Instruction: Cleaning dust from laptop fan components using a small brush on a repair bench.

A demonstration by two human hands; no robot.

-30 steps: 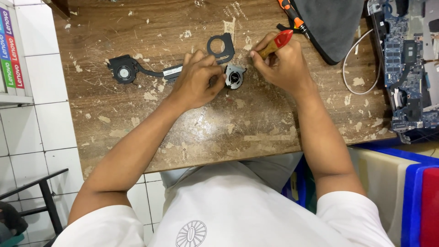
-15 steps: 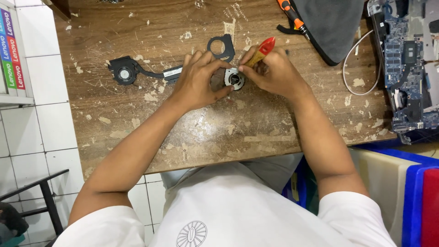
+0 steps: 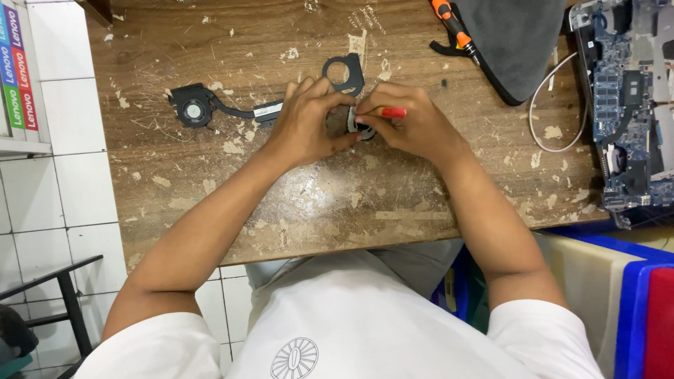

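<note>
Worn brown wood, flecked all over with pale paint chips, makes up the counter that fills the middle of the frame, with white tiled floor down the left edge. Nearest the camera, at the bottom, is the person's white shirt, and both bare forearms run up from it to meet at the centre.

At centre frame the left hand has its grip clenched on a small round fan part, thumb and fingertips pinching it against the wood. Just beside it and touching the same part, the right hand has its grip closed round a red-handled tool, whose red end pokes out between the fingers and whose tip is hidden at the part.

Farther up, just above the hands, lies a black ring-shaped fan cover. To the upper left sits a black cooling fan with heat pipe, its pipe running right under the left hand. At the top right an orange-handled screwdriver lies at the edge of a grey cloth. A white cable loops beside it, and an opened laptop board occupies the far right edge.
</note>
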